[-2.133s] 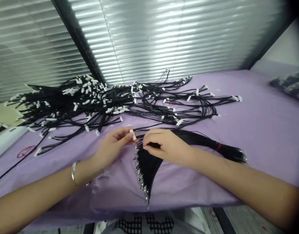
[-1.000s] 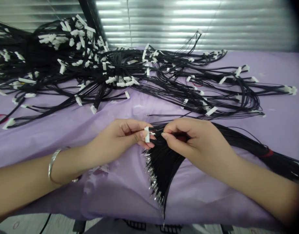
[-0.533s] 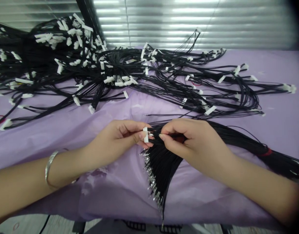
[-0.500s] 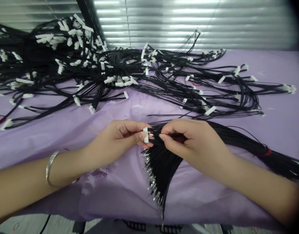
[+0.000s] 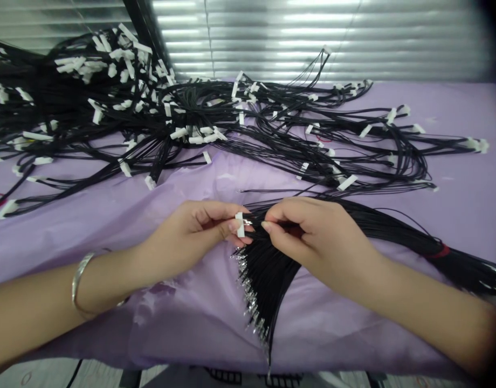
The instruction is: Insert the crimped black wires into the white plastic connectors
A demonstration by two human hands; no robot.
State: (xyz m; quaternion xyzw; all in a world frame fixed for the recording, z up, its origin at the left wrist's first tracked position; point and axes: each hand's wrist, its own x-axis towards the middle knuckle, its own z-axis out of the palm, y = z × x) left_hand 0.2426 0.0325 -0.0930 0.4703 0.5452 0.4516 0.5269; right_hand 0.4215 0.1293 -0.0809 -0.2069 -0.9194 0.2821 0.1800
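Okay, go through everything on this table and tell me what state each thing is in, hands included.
left hand: shut, pinching the white connector
right hand: shut, pinching the held wire, its tip at the connector
wire bundle: fanned out, tied by a red band
connector-tipped wires: tangled in a heap
purple sheet: wrinkled
blinds: closed

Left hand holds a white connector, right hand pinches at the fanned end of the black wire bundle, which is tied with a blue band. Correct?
Not quite. The head view shows the band around the black wire bundle is red, not blue. The rest holds: the left hand holds the white connector, and the right hand pinches at the bundle's fanned end.
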